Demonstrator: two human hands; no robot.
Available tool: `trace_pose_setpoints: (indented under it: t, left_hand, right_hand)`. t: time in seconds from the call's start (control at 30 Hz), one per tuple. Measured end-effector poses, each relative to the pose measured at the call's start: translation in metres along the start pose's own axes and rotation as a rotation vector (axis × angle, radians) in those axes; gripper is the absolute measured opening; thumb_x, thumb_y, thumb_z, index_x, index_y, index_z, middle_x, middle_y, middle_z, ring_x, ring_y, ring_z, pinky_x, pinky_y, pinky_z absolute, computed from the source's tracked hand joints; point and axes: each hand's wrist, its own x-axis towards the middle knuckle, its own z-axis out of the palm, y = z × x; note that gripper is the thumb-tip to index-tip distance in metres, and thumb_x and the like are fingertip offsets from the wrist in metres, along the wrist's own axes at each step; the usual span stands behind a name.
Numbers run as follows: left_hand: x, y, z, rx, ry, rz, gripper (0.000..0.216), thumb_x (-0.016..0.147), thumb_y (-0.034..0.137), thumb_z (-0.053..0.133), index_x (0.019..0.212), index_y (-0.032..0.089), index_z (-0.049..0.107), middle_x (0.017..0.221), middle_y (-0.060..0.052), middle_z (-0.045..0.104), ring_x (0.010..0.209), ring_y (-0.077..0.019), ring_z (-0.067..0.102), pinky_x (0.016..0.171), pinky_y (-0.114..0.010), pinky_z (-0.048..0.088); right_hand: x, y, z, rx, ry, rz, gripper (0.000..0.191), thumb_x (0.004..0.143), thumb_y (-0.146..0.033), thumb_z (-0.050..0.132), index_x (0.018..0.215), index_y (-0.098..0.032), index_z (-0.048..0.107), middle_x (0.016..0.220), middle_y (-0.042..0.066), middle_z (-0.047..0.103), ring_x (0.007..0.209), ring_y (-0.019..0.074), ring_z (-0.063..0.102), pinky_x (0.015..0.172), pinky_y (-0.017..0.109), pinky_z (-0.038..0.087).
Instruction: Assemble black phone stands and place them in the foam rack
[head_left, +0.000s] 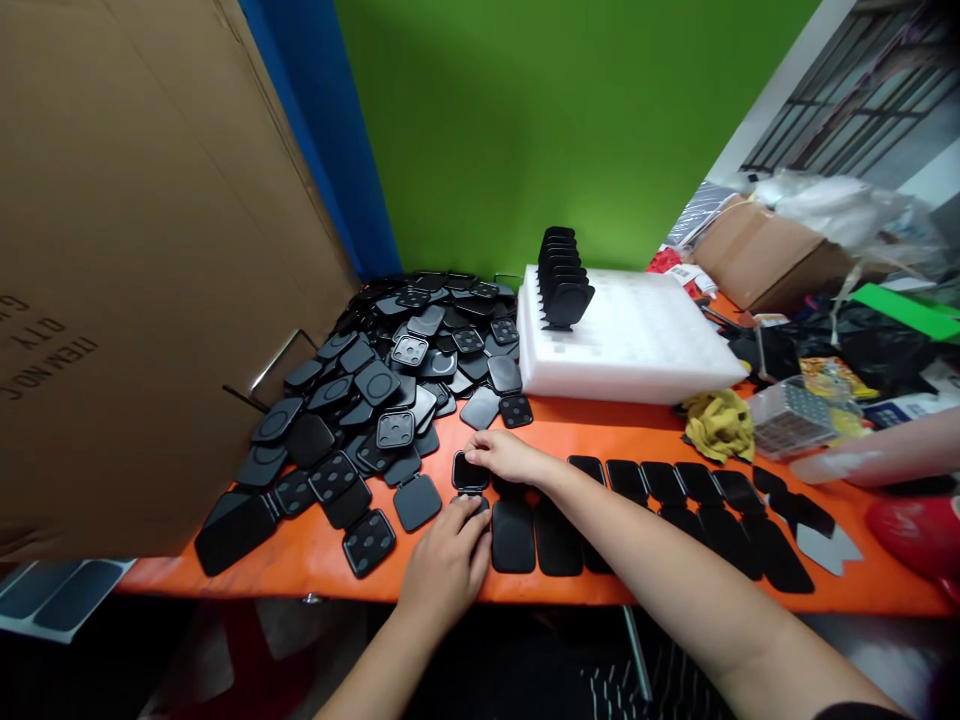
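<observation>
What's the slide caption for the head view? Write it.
Left hand and right hand at a black two-part piece, orange table beneath.

The orange-covered desk (600,425) offers a narrow passage between the long white foam block (630,350) and the rows of flat black panels (701,484), ending at a crumpled yellow cloth (720,425). Leftward, heaped black square plastic pieces (376,382) and a tall brown cardboard box (150,250) block the way.

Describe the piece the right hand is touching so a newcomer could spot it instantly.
On the orange tabletop, find the heap of black pieces, then the neat rows of panels to its right. The rimmed black piece lies at the rows' left end. Unlike its neighbours, it has the right hand at its upper right corner and the left hand just below.
</observation>
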Motion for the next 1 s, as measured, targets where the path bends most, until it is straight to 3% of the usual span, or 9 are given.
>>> trace_pose_setpoints:
  t: [0.43,0.63,0.77,0.87,1.0]
  left_hand:
    - [0.001,0.001,-0.001,-0.010,0.020,0.015,0.025,0.084,0.021,0.045,0.106,0.022,0.057,0.116,-0.006,0.055,0.110,-0.0232,0.048,0.091,-0.040,0.045]
    - [0.000,0.001,-0.001,-0.014,0.018,0.008,0.025,0.084,0.021,0.045,0.106,0.022,0.057,0.115,-0.006,0.055,0.110,-0.0236,0.048,0.090,-0.039,0.045]
    - [0.000,0.002,-0.001,-0.014,0.008,0.000,0.025,0.085,0.020,0.044,0.107,0.022,0.056,0.116,-0.006,0.054,0.110,-0.0236,0.048,0.091,-0.039,0.044]
    - [0.001,0.003,-0.003,-0.015,-0.004,0.004,0.025,0.085,0.019,0.043,0.107,0.022,0.055,0.115,-0.007,0.054,0.109,-0.0238,0.048,0.089,-0.039,0.045]
    - [0.002,0.003,-0.003,-0.001,0.004,0.006,0.025,0.084,0.019,0.044,0.107,0.022,0.054,0.112,-0.007,0.054,0.107,-0.0235,0.050,0.088,-0.039,0.046]
  right_hand:
    - [-0.008,-0.011,0.007,-0.200,0.125,-0.025,0.009,0.080,-0.019,0.049,0.080,-0.018,0.059,0.082,0.002,0.060,0.076,0.0138,0.054,0.066,0.024,0.039]
    - [-0.017,-0.014,0.015,-0.358,0.210,-0.050,0.018,0.076,-0.024,0.059,0.092,-0.018,0.059,0.101,0.006,0.051,0.085,0.0165,0.051,0.073,0.028,0.039]
    - [-0.034,-0.014,0.019,-0.509,0.288,-0.117,0.022,0.083,-0.024,0.049,0.103,-0.019,0.057,0.100,0.008,0.055,0.093,0.0190,0.051,0.078,0.030,0.040]
    - [-0.050,-0.011,0.019,-0.496,0.200,-0.284,0.030,0.089,-0.026,0.039,0.114,-0.021,0.054,0.112,0.008,0.057,0.107,0.0190,0.047,0.091,0.033,0.036]
    - [-0.059,-0.008,0.018,-0.503,-0.014,-0.382,0.042,0.089,-0.038,0.036,0.128,-0.024,0.042,0.134,0.003,0.042,0.126,0.0184,0.031,0.106,0.038,0.018]
